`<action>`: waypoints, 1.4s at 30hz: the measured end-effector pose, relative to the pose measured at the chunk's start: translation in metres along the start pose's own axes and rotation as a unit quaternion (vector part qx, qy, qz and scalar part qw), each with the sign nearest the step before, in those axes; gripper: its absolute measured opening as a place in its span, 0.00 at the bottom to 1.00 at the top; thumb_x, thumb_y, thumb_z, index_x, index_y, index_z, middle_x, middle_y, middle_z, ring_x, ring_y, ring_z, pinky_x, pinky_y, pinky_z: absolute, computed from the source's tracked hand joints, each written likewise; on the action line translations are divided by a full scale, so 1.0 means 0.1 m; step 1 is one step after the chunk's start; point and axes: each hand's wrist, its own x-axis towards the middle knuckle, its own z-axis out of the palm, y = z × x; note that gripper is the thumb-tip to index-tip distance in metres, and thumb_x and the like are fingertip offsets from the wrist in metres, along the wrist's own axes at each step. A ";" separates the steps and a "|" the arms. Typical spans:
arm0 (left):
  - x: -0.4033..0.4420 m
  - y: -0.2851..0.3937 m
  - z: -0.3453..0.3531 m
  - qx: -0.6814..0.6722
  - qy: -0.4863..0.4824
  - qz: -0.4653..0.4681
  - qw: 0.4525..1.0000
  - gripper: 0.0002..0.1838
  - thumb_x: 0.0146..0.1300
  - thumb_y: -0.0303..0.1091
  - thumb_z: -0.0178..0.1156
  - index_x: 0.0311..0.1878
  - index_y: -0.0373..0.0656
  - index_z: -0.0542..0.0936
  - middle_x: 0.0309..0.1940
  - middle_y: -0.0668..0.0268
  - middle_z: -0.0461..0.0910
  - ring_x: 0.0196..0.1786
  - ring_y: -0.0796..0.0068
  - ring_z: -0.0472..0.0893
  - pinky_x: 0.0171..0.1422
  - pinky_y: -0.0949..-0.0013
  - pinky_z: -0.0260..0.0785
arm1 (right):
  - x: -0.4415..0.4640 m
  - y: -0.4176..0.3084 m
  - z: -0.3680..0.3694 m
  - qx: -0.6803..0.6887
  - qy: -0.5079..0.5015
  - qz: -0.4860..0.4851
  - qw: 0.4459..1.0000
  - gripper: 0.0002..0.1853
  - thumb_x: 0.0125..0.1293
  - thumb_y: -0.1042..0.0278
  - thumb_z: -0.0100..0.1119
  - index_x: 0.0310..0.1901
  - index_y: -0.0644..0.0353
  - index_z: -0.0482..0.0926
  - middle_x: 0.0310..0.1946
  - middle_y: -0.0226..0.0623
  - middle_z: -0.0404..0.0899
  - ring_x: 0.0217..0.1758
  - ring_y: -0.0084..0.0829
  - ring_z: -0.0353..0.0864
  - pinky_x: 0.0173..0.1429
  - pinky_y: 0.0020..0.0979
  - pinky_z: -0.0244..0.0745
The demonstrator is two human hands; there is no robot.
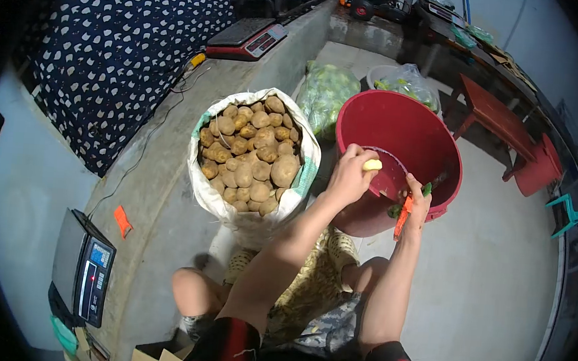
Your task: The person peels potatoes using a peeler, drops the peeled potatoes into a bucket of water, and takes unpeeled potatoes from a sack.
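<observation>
Over the near rim of a large red bin point(400, 118), my left hand point(351, 176) is closed on a small pale yellow piece point(372, 165). To its right, my right hand point(418, 201) holds an orange-handled tool point(403, 217) between its fingers. A bit of green point(426, 189) shows at that hand's fingertips. A thin pale strand runs in an arc between the two hands; what it is I cannot make out. Left of the bin stands an open white sack point(309, 156) full of potatoes point(251, 152).
Behind the bin lie a bag of green vegetables point(328, 96) and a tub with plastic bags point(409, 85). Scales stand on the ledge point(248, 38) and at lower left point(88, 270). A red stool point(498, 118) is at right, an open cardboard box point(149, 358) below.
</observation>
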 end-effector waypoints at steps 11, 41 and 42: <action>-0.22 -0.35 -0.09 0.109 -0.098 0.040 0.988 0.15 0.55 0.32 0.64 0.47 0.44 0.83 0.50 0.56 0.77 0.59 0.56 0.73 0.65 0.55 0.62 | 0.15 0.03 -0.11 -0.016 -0.001 0.011 1.000 0.21 0.63 0.64 0.65 0.15 0.51 0.67 0.15 0.23 0.65 0.17 0.18 0.64 0.24 0.24 0.56; -0.27 -2.27 -2.92 0.333 0.217 -0.308 0.864 0.33 0.40 0.21 0.75 0.55 0.40 0.77 0.50 0.52 0.81 0.48 0.54 0.82 0.56 0.60 0.74 | 0.00 0.25 0.30 -0.210 -0.089 -0.043 0.973 0.20 0.64 0.63 0.63 0.17 0.58 0.71 0.14 0.21 0.63 0.18 0.15 0.57 0.23 0.27 0.50; -0.32 -2.23 -2.93 0.335 0.220 -0.307 0.864 0.33 0.40 0.21 0.75 0.55 0.40 0.77 0.50 0.52 0.81 0.48 0.54 0.82 0.56 0.60 0.74 | 0.00 0.24 0.32 -0.226 -0.092 -0.039 0.969 0.20 0.64 0.63 0.62 0.17 0.58 0.70 0.14 0.20 0.63 0.18 0.15 0.57 0.23 0.27 0.50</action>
